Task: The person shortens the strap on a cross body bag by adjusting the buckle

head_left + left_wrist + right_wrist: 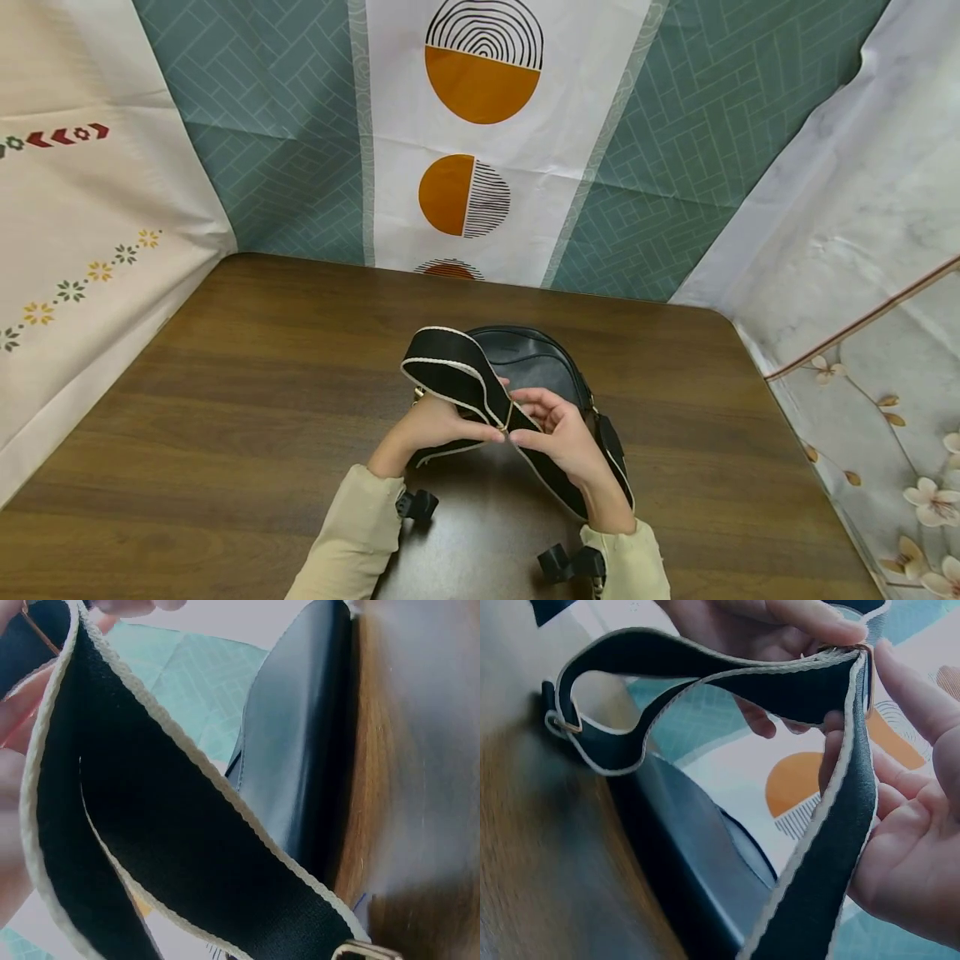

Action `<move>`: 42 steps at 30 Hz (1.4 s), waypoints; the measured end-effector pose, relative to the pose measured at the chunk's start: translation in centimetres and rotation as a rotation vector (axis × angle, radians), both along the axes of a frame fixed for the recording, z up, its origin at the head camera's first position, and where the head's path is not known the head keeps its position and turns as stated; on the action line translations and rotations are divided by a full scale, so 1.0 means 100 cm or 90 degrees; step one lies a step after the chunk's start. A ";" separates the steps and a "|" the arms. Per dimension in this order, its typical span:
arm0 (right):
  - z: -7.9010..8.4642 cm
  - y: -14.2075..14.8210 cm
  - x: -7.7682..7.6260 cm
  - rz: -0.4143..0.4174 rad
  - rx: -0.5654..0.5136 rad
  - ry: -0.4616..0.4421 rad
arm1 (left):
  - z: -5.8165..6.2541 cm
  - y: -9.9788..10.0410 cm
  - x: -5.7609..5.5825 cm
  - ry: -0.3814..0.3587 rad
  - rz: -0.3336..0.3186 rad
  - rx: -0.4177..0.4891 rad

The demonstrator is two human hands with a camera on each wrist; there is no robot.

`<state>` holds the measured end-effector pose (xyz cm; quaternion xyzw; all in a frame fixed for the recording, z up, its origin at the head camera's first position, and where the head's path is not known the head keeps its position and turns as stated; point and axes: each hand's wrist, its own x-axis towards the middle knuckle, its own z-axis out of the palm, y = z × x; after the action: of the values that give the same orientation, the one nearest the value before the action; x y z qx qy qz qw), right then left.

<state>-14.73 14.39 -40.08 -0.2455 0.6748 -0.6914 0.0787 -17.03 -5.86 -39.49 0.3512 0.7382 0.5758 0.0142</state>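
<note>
A black shoulder strap (448, 375) with cream edging is raised between both hands, a loop standing up on the left. My left hand (438, 425) pinches the strap beside its gold slider buckle (869, 686), thumb on the near side. From the other side my right hand (566, 440) holds the strap, fingers curled behind it and thumb close to the slider. Behind the hands, a black handbag (525, 354) lies on the table, partly hidden by strap and hands. In the right wrist view, a gold metal ring (564, 724) shows at the loop's far end.
The brown wooden table (300, 350) extends around the bag. A teal and white patterned cloth (285, 167) hangs behind its back edge, with pale cloths at the left and right. Each cream sleeve (345, 529) has a small black camera mount (417, 505) at the wrist.
</note>
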 end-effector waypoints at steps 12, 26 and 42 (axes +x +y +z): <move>0.005 -0.005 0.000 -0.017 0.072 0.062 | -0.002 0.001 0.001 -0.019 0.023 0.000; 0.003 -0.006 -0.001 -0.017 0.086 0.043 | -0.003 0.000 0.002 -0.012 0.048 -0.053; 0.001 -0.003 0.001 -0.045 0.092 -0.017 | -0.001 -0.007 0.007 -0.027 0.071 -0.129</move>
<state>-14.59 14.08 -40.00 -0.2056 0.7304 -0.6463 0.0807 -16.35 -6.56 -39.64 0.2941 0.8104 0.5055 0.0335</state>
